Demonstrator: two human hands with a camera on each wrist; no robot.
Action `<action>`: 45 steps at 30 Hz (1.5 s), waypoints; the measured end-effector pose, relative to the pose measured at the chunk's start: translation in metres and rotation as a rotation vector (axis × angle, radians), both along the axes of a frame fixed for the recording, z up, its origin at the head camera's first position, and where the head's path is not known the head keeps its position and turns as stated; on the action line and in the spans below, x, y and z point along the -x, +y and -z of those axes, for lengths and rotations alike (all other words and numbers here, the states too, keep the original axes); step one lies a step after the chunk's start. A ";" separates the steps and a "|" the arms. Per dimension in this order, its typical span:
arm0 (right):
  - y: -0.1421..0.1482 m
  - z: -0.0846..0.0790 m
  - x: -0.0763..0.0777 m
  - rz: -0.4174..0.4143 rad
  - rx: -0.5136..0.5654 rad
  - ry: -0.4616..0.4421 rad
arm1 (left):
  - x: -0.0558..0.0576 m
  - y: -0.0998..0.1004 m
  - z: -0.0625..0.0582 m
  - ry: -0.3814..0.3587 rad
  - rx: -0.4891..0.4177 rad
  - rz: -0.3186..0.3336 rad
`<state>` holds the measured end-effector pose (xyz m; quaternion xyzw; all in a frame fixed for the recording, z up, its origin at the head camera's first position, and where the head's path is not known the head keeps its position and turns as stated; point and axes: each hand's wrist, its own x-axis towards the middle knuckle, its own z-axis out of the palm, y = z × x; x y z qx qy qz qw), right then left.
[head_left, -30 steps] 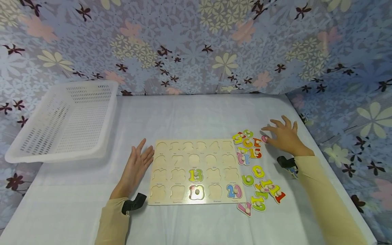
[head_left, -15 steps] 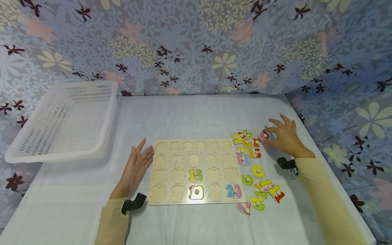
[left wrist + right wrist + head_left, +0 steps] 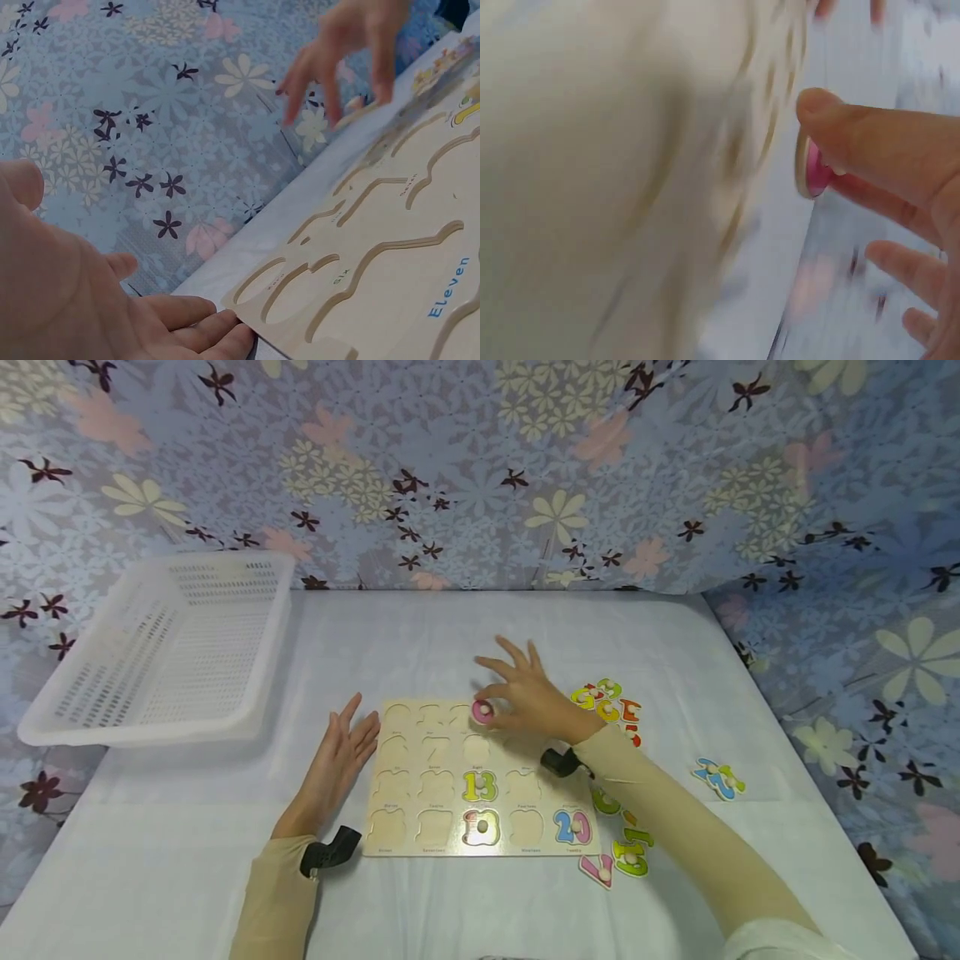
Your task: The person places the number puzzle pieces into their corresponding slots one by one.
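Observation:
A pink, ring-like number puzzle piece (image 3: 477, 714) with a small knob is pinched between thumb and index finger of my right hand (image 3: 534, 700). It is over the upper middle of the wooden number board (image 3: 452, 766); in the right wrist view the pink piece (image 3: 817, 177) is tilted up on edge. The other fingers of that hand spread out. My left hand (image 3: 337, 762) lies palm up with straight fingers at the board's left edge. Set in the board are a 13 piece (image 3: 480, 786), an 18-like piece (image 3: 481, 827) and a 20 piece (image 3: 572, 827).
Loose number pieces (image 3: 609, 710) are heaped right of the board, partly hidden by the right sleeve. A blue and yellow piece (image 3: 717, 778) lies farther right. The white basket (image 3: 157, 652) stands at the back left, before a flowered cloth.
My right hand has picked up the pink piece from beside the heap and carried it left, over the board. My left hand stays in place.

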<state>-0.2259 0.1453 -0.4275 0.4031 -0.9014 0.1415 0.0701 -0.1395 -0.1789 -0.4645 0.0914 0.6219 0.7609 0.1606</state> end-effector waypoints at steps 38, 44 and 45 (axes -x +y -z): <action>-0.118 0.011 0.011 0.018 -0.168 -0.055 | 0.010 0.005 -0.003 -0.013 -0.065 0.019; -0.070 -0.001 -0.015 -0.059 0.025 -0.045 | 0.005 0.002 -0.003 0.005 -0.015 0.000; -0.058 -0.002 -0.021 -0.052 0.062 -0.061 | 0.003 0.002 -0.004 0.007 -0.004 -0.006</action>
